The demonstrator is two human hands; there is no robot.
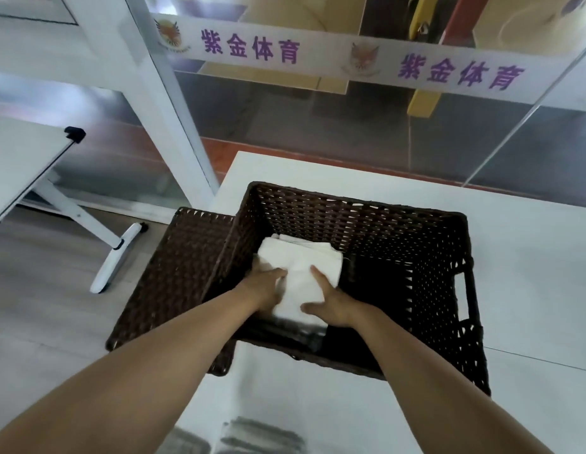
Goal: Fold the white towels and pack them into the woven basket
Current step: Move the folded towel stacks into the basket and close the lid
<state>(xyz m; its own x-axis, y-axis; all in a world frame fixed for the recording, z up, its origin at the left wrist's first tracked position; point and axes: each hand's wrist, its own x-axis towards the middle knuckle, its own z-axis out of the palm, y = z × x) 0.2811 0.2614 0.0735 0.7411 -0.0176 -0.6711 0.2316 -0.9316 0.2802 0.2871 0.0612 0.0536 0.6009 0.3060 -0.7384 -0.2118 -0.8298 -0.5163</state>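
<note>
Both hands, left hand (268, 283) and right hand (331, 301), press a folded towel (301, 273) with flattened fingers onto the stack beneath them inside the basket (416, 257); an uneven push could topple the folds.

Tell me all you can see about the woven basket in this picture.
The woven basket is dark brown, rectangular and deep, with open-weave walls and a cut-out handle in its right wall. It stands upright on a white table, and its lid hangs open on the left. Folded white towels lie inside on the left. The left hand and right hand reach in and press on them.
</note>
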